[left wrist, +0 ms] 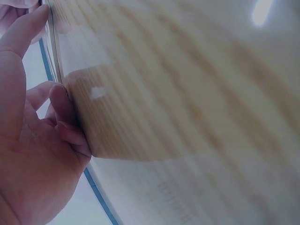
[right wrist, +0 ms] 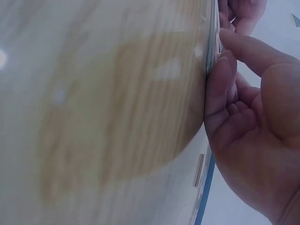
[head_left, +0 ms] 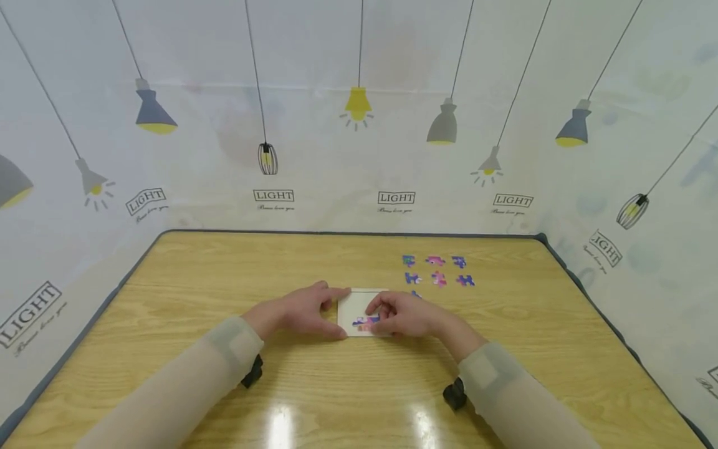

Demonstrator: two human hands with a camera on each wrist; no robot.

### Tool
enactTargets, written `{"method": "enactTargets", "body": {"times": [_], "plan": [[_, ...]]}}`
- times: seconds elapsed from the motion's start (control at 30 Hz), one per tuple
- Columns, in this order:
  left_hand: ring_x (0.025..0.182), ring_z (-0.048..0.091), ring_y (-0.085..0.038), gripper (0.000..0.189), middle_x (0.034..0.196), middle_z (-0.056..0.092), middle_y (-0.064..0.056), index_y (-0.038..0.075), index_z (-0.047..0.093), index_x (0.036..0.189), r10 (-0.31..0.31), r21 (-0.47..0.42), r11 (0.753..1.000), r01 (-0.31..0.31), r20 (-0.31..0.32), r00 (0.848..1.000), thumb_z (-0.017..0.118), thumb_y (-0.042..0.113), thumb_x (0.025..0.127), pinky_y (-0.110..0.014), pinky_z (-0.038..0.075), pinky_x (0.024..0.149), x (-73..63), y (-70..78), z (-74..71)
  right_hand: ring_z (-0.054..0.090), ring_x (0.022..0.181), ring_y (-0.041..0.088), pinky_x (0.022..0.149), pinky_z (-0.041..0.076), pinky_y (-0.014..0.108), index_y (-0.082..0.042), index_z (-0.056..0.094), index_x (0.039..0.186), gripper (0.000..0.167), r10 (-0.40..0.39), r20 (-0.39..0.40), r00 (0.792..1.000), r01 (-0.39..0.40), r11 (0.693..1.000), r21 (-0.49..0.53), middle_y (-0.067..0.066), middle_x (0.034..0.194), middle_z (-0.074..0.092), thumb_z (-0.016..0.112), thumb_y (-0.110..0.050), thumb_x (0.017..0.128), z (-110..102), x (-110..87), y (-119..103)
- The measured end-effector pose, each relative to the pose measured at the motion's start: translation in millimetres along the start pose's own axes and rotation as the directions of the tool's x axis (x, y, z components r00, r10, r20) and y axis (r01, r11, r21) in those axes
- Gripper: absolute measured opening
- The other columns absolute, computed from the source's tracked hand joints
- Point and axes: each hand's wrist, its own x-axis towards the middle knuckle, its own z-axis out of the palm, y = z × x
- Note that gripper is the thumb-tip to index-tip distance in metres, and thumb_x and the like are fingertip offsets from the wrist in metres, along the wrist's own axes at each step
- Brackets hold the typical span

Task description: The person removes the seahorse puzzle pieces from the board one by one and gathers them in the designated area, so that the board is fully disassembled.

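A small white puzzle board [head_left: 350, 305] lies on the table with joined pink and blue puzzle pieces [head_left: 361, 323] at its lower part. My left hand [head_left: 305, 310] braces the board's left side, index finger at the upper corner and thumb at the lower one. Over the right part of the board, my right hand [head_left: 406, 315] has its fingers curled, thumb and fingertips around a puzzle piece [head_left: 374, 319] at the right end of the joined ones. The right hand [right wrist: 255, 89] hides much of that piece.
Behind the right hand, several loose puzzle pieces [head_left: 439, 279] lie in loose rows; one sits partly behind the hand. The wooden table [head_left: 252, 262] has a dark edge and meets a lamp-printed wall covering [head_left: 314, 125] at the back and sides.
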Motion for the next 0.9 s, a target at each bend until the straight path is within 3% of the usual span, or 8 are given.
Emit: {"method": "enactTargets", "body": {"times": [0.37,0.9], "plan": [[0.107,0.052,-0.021,0.097,0.119,0.054,-0.003,0.031,0.043,0.17,-0.011,0.001,1.0,0.01,0.003,1.0,0.087,0.059,0.089,-0.041,0.044,0.091,-0.2,-0.3,-0.5,0.056,0.084,0.017,0.076,0.047,0.031,-0.016,0.071,0.125,0.023,0.009,-0.017,1.0,-0.01,0.999,-0.05,0.002,0.098,0.064,0.077,-0.023,0.104,2.2,-0.1,-5.8],[0.103,0.051,-0.021,0.097,0.116,0.054,-0.005,0.028,0.043,0.17,0.015,0.004,1.0,-0.015,-0.006,1.0,0.088,0.057,0.089,-0.038,0.043,0.088,-1.6,1.0,0.0,0.055,0.091,0.018,0.08,0.046,0.03,-0.011,0.062,0.119,0.02,0.0,-0.001,1.0,0.0,1.0,0.007,0.003,0.099,0.059,0.075,-0.017,0.105,3.7,-0.1,-5.7]]}}
